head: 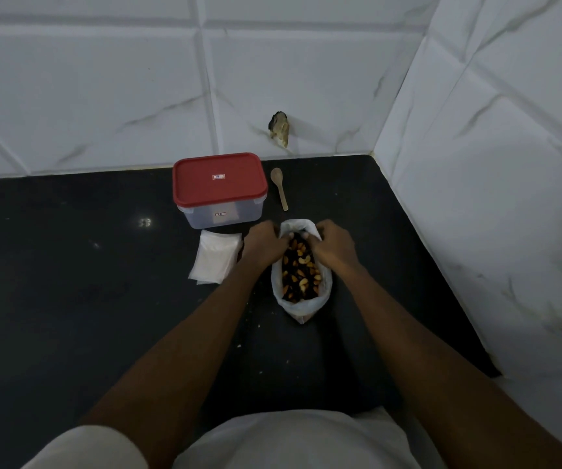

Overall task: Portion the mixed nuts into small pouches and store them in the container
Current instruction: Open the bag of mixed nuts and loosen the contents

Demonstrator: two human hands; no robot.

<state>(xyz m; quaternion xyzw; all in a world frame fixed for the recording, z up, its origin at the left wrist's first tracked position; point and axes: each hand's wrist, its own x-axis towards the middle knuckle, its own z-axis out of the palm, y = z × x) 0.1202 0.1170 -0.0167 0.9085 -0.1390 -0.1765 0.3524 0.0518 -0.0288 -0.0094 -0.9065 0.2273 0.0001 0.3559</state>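
Head view | left hand (pixel 262 243) and right hand (pixel 332 243) are gripping the rim of the nut bag (pixel 301 308) — it is standing on the black counter (pixel 70 282) | red-lidded container (pixel 219 189) is sitting closed behind | pouches (pixel 213 257) are lying left

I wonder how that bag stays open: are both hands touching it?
Touching. The head view shows the left hand and right hand each gripping the open rim of the bag, fingers curled over its edge.
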